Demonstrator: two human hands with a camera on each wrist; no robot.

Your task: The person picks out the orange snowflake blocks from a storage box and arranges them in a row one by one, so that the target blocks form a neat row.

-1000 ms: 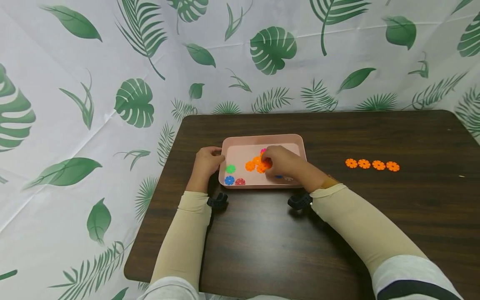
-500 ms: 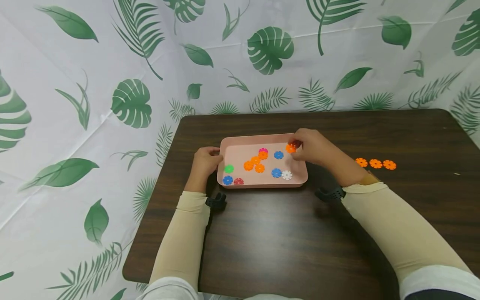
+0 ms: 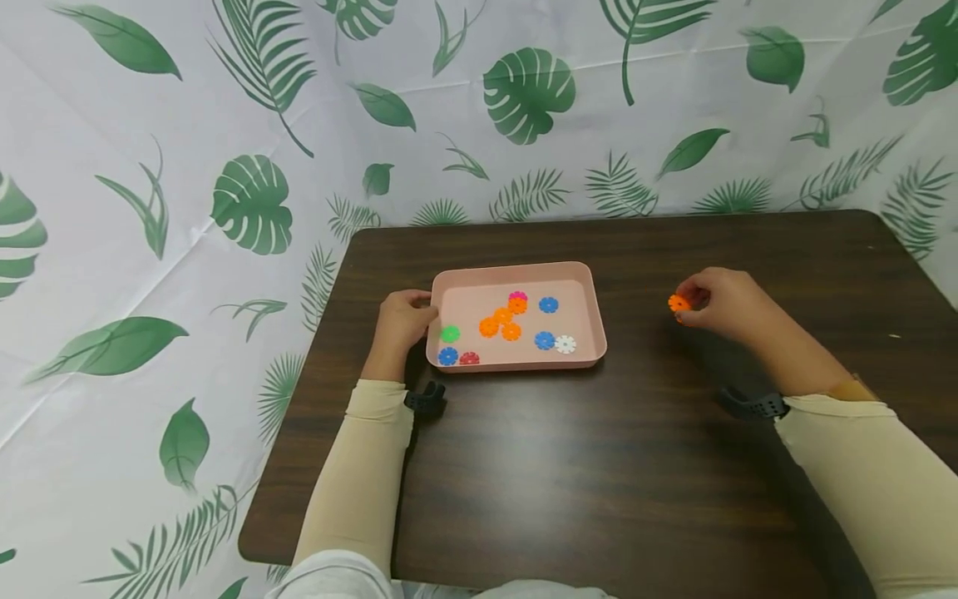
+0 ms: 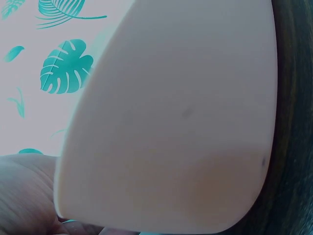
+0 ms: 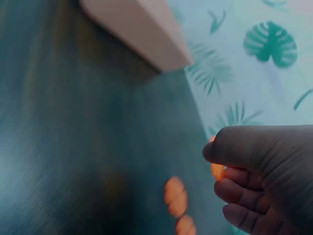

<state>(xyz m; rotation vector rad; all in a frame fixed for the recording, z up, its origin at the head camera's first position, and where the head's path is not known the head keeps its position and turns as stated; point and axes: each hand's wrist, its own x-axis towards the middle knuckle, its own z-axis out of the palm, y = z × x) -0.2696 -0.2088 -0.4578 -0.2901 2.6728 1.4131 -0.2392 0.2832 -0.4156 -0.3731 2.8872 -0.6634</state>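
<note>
My right hand [image 3: 722,304] pinches an orange notched disc [image 3: 678,303] between thumb and fingers, out over the table to the right of the tray. In the right wrist view that orange disc [image 5: 217,171] shows partly behind the thumb. Other orange discs [image 5: 175,197] lie in a row on the table below this hand; in the head view the hand hides most of them. My left hand [image 3: 402,323] holds the left rim of a pink tray [image 3: 479,279]. Inside lie several orange discs [image 3: 511,331], blue discs [image 3: 549,304] and a white one [image 3: 565,344].
Toward the tray's left end are a green disc [image 3: 450,334], a blue disc [image 3: 447,356] and a red disc [image 3: 469,358]. A pink disc [image 3: 518,295] touches an orange one. The dark wooden table [image 3: 554,466] backs onto a leaf-patterned sheet [image 3: 441,108].
My right hand has taken an orange disc from the tray and carried it right, over the table beside the row of discs. The left hand stays at the tray's left rim.
</note>
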